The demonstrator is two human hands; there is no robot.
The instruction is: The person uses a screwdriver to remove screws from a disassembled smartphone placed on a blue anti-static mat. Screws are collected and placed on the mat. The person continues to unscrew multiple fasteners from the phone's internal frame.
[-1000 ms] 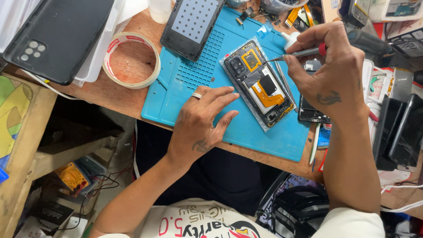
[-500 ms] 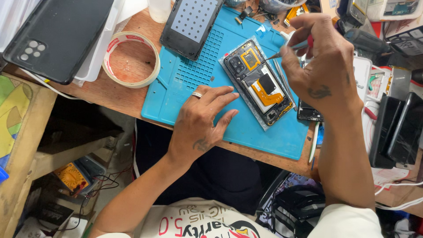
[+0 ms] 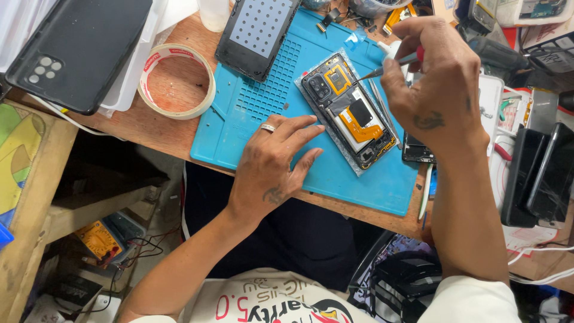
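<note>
Two bare hands work over a turquoise rubber repair mat [image 3: 251, 125] lying on a worn wooden bench [image 3: 173, 128]. Nearest, the left hand [image 3: 272, 164] lies flat on the mat, fingers spread loosely and holding nothing, a silver ring on one finger; its fingertips [image 3: 314, 127] touch the near edge of the opened black smartphone with orange flex cables [image 3: 350, 110]. That phone lies tilted on the mat, its camera end toward eleven o'clock. At two o'clock from it, the right hand [image 3: 439, 90] pinches a thin red-handled screwdriver [image 3: 388, 66] between curled fingers, the tip down on the phone's upper part. Farther off, at eleven o'clock, lies a dark perforated phone back panel [image 3: 257, 33]. At nine o'clock sits a white tape roll [image 3: 176, 81], and beyond it a black phone cover [image 3: 78, 51].
</note>
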